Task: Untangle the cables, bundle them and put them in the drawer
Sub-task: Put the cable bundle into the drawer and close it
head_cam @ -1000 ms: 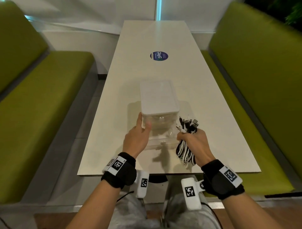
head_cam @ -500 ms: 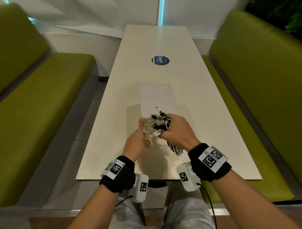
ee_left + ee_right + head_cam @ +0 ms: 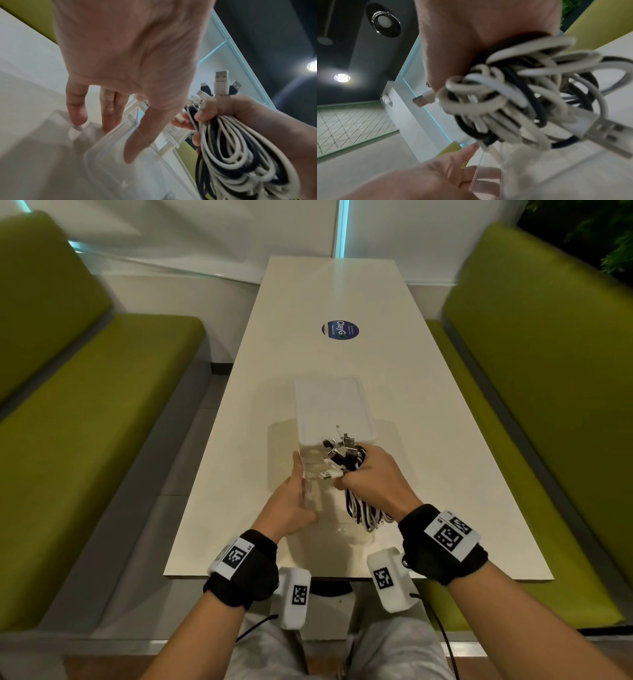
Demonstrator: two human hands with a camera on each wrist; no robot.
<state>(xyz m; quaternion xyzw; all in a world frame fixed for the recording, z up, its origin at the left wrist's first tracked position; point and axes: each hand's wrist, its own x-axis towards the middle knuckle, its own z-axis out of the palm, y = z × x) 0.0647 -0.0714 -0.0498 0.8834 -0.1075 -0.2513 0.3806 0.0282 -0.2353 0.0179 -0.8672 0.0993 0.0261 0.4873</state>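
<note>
A white drawer unit [image 3: 332, 405] stands mid-table, its clear drawer [image 3: 329, 508] pulled out toward me. My left hand [image 3: 301, 484] pinches the drawer's left wall; in the left wrist view the thumb [image 3: 137, 142] lies inside the clear wall [image 3: 120, 169] and the fingers outside. Gripped in my right hand [image 3: 356, 477] is a bundle of black and white cables [image 3: 363, 513] held over the open drawer, loops hanging down, USB plugs [image 3: 329, 474] sticking up. The wrist views show the coils [image 3: 240, 155] [image 3: 505, 97] close up.
The long white table [image 3: 342, 296] carries a round blue sticker [image 3: 340, 330] farther back. Green benches [image 3: 85, 422] [image 3: 548, 371] run along both sides. The table's near edge [image 3: 445, 577] is just in front of my wrists.
My right hand has carried the cable bundle from the right of the drawer unit leftward to above the open drawer. The left hand stays on the drawer's left wall.
</note>
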